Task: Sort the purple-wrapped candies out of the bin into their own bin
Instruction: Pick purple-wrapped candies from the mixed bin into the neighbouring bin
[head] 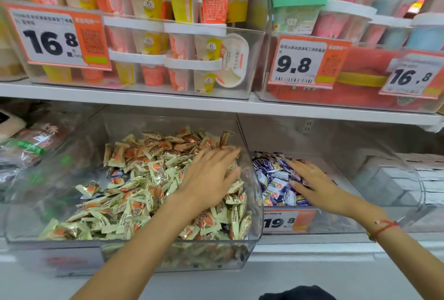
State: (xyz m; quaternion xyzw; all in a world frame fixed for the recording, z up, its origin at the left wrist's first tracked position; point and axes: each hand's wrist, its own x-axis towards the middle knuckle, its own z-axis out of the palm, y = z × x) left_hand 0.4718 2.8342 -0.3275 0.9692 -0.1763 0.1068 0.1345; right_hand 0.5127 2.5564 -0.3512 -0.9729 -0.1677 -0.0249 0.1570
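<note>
Item: mixed bin (254,203), clear plastic, lower shelf, in front of me. Contents: a deep heap of cream-and-orange candies (144,179). At least one purple-wrapped stray (117,176) shows left of centre, half sunk among the cream wrappers; more may lie buried, I cannot tell.

Item: purple bin (336,223), clear, immediately to the right, sharing a wall line with the mixed bin. Contents: purple-wrapped candies (271,179) in a shallow pile at its left side. An orange price tag (288,221) hangs on its front.

Item: my left hand (211,177). Fingers straight and spread, palm down, resting on the cream heap near the dividing wall. Holds nothing that I can see.

Item: my right hand (312,182). Fingers extended and flat over the purple pile; whether a candy sits under the palm is hidden. A red string (384,226) circles the wrist.

Step in hand, as I judge it: raking the cream heap to surface purple wrappers. To do it well, I would sweep with flat fingers in shallow strokes, then pinch each purple piece singly so no cream candy rides along, and pass it over the wall low.

Surroundings: upper shelf (144,100) overhead with tubs of cup-shaped snacks (192,42) and price cards. Bagged goods (28,146) at far left.

Obstructions: the shelf edge limits lifting height; the mixed bin's tall curved front forces me to reach over it; the heap slides and reburies strays.
</note>
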